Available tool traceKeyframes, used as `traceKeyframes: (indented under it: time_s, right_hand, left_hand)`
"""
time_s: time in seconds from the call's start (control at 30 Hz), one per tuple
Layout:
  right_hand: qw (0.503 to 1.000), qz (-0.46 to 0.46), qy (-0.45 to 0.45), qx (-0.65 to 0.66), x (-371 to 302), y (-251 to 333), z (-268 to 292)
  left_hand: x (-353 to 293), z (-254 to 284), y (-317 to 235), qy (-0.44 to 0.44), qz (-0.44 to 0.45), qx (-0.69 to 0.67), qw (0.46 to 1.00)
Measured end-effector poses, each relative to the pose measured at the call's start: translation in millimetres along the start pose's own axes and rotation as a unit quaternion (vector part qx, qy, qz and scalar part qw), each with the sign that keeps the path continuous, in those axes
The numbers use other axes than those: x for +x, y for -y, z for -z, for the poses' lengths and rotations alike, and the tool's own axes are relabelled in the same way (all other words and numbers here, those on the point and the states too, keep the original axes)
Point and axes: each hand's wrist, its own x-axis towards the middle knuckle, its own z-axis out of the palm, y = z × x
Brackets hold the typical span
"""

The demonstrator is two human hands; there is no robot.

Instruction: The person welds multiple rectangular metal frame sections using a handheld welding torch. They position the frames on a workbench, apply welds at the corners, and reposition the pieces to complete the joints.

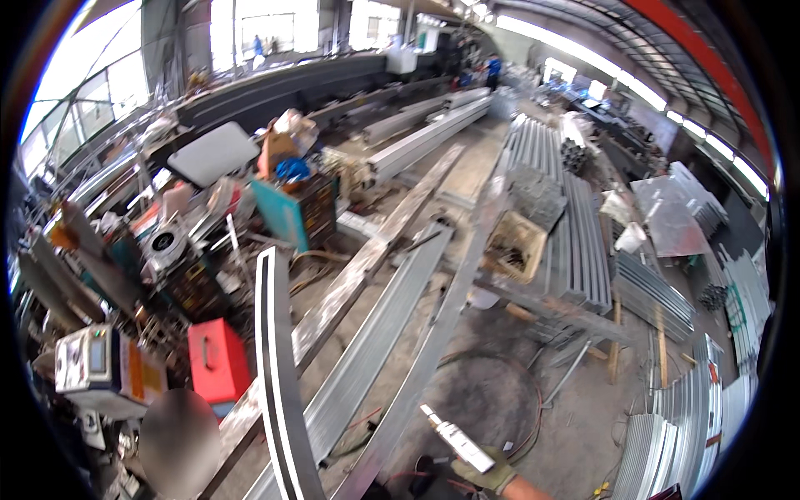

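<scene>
My right hand [492, 473], in a pale grey-green work glove, comes in at the lower edge. It is closed around the rear of a white torch-like tool [458, 442] with a narrow metal tip, which points up and to the left. The glove and the frame's edge hide part of the grip. Left of the tool, apart from it, a long grey metal beam [417, 375] runs away from me. Beside that lie a ribbed galvanized channel [375, 333] and a long metal profile with white stripes [279, 375]. My left hand is not visible.
At left are a red box [218, 360], a white machine with a small screen [96, 367] and a teal cabinet [279, 208]. A square tub [515, 246] stands near stacked metal profiles [583, 242]. Hoses [533, 417] cross the floor. A person in blue [492, 71] stands far back.
</scene>
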Motion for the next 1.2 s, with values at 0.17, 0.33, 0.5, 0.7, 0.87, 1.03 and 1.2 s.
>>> traceKeyframes:
  time_s: [0.17,0.33,0.5,0.7,0.87,1.03,1.2]
  right_hand:
    - [0.969,0.231,-0.084,-0.001,50.2,-28.5,-23.1]
    - [0.923,0.342,-0.172,0.027,71.4,-18.1,-37.7]
    - [0.976,0.207,-0.011,0.063,52.9,4.7,24.5]
    - [0.986,0.103,-0.117,0.061,32.1,8.5,48.7]
    - [0.985,-0.004,-0.091,0.144,18.2,7.9,51.1]
    - [0.968,-0.011,-0.084,0.236,19.8,-3.8,48.6]
    - [0.977,0.086,-0.11,0.163,30.5,39.4,47.2]
  left_hand:
    - [-40.6,34.0,-97.6,0.017,-0.015,0.088,0.996]
    - [-91.1,51.7,-162.5,0.032,-0.056,0.127,0.99]
    - [-165.9,70.2,-165.8,0.062,-0.04,0.126,0.989]
    - [-144.8,84.8,-156.8,0.128,0.096,0.185,0.97]
    - [-161.9,94.3,-160.9,0.163,0.082,0.174,0.968]
    - [-138.9,92.3,-172.3,0.217,0.051,0.215,0.951]
    - [-118.3,106.3,-209.5,0.273,0.031,0.235,0.932]
